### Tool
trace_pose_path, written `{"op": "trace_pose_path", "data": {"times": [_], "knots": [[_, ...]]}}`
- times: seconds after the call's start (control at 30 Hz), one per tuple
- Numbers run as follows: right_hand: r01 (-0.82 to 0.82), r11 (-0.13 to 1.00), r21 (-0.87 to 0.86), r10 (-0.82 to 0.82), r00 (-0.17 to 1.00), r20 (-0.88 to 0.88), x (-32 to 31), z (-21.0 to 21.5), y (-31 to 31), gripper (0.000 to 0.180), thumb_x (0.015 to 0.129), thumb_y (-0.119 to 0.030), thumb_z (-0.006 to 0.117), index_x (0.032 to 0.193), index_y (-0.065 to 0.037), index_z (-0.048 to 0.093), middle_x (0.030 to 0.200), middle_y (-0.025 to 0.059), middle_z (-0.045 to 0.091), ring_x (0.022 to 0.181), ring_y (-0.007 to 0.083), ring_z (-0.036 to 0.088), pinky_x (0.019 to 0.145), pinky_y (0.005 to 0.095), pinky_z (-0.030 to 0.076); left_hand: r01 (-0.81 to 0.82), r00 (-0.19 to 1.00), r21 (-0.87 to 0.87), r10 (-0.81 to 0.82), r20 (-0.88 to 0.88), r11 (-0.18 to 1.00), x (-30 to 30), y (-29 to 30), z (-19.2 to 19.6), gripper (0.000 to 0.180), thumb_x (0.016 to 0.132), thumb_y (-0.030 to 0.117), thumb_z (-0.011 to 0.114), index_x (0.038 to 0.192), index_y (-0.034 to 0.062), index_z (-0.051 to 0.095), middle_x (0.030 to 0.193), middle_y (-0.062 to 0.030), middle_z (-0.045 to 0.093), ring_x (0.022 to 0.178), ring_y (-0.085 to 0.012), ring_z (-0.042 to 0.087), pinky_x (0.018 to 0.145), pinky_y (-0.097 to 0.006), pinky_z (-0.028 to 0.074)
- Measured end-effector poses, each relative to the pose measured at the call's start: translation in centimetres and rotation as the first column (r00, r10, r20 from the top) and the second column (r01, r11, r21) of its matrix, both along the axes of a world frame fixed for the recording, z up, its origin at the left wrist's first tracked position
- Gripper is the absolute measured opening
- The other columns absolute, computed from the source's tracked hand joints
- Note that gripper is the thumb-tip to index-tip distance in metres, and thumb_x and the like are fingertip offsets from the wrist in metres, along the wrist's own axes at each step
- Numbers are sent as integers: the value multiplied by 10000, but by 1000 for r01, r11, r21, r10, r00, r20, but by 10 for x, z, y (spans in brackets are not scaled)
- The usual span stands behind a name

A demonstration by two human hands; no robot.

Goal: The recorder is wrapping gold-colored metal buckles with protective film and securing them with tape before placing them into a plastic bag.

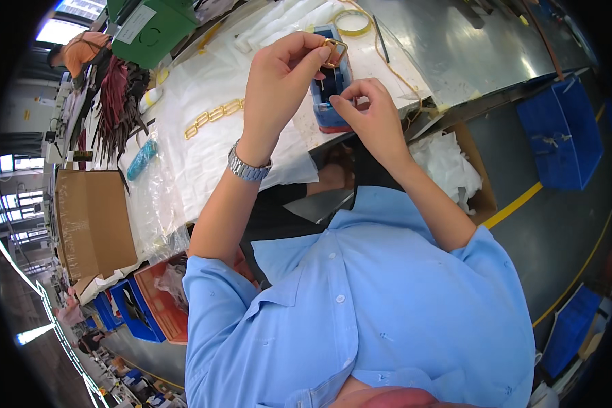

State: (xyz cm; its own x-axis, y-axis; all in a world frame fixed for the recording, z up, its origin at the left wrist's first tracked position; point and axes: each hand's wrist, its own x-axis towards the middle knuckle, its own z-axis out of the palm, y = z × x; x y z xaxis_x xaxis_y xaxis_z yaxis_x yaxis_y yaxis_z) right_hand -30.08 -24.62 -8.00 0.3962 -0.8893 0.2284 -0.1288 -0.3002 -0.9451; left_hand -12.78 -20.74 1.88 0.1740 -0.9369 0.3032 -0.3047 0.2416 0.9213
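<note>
A gold-coloured metal buckle (334, 53) is pinched between the thumb and fingers of my left hand (279, 81), above a small blue open-topped container (321, 114). My right hand (370, 112) is at the container's near right side, thumb and forefinger closed together. Whatever is between those fingertips, if anything, is too small to make out. To the left of my left wrist, several similar gold buckles (214, 117) lie in a slanting row on a white sheet (177, 102). My left forearm partly covers the row's right end.
A roll of yellowish tape (353, 23) and a brown cord (391, 64) lie beyond the container. Dark red and brown strips (119, 95) hang at left, near a green box (149, 30). A cardboard box (95, 221) stands left; a blue bin (561, 136) is on the floor at right.
</note>
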Motion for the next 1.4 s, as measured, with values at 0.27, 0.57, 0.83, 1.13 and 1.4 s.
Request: {"op": "trace_pose_path", "data": {"times": [0.27, 0.57, 0.83, 1.13, 1.4], "knots": [[-62, 995, 84, 50, 990, 133, 4, 11, 1, 208, 909, -188, 834, 917, 3, 753, 1024, 91, 644, 807, 171, 601, 756, 339, 513, 22, 1000, -7, -22, 13, 1000, 12, -12, 1, 217, 1057, 140, 700, 1176, -28, 768, 1036, -76, 803, 937, -131, 747, 838, -302, 621], [-271, 873, 405, 113, 921, 373, -39, 39, 64, 180, 1023, -166, 747, 974, 7, 739, 1083, 51, 739, 889, 85, 679, 772, 226, 532, 19, 939, 173, 42, -342, 985, 15, 73, 20, 227, 1008, 138, 770, 1150, -38, 793, 973, -46, 765, 873, -92, 692, 757, -280, 573], [-445, 625, 642, 155, 876, 456, -50, 24, 81, 164, 1077, -146, 672, 1109, 12, 640, 997, 159, 805, 866, 181, 784, 781, 296, 634, 79, 934, 496, 110, -341, 865, -23, 128, 9, 195, 1034, 105, 738, 1085, -82, 762, 816, -85, 751, 647, -117, 698, 574, -248, 565], [-470, 620, 628, 178, 864, 471, -48, 18, 77, 173, 1075, -136, 656, 1164, 12, 642, 1019, 158, 805, 912, 191, 779, 892, 336, 631, 105, 928, 518, 103, -358, 849, -18, 120, 5, 194, 1043, 145, 734, 1055, -49, 738, 788, -70, 732, 577, -130, 678, 520, -256, 553], [-506, 550, 664, 228, 856, 464, -48, 19, 71, 198, 1071, -138, 644, 1098, 48, 709, 1010, 179, 806, 882, 209, 793, 839, 316, 647, 122, 933, 514, 80, -352, 849, -8, 111, 2, 192, 1051, 160, 731, 1063, -31, 731, 789, -57, 722, 578, -126, 673, 505, -251, 548]]}}
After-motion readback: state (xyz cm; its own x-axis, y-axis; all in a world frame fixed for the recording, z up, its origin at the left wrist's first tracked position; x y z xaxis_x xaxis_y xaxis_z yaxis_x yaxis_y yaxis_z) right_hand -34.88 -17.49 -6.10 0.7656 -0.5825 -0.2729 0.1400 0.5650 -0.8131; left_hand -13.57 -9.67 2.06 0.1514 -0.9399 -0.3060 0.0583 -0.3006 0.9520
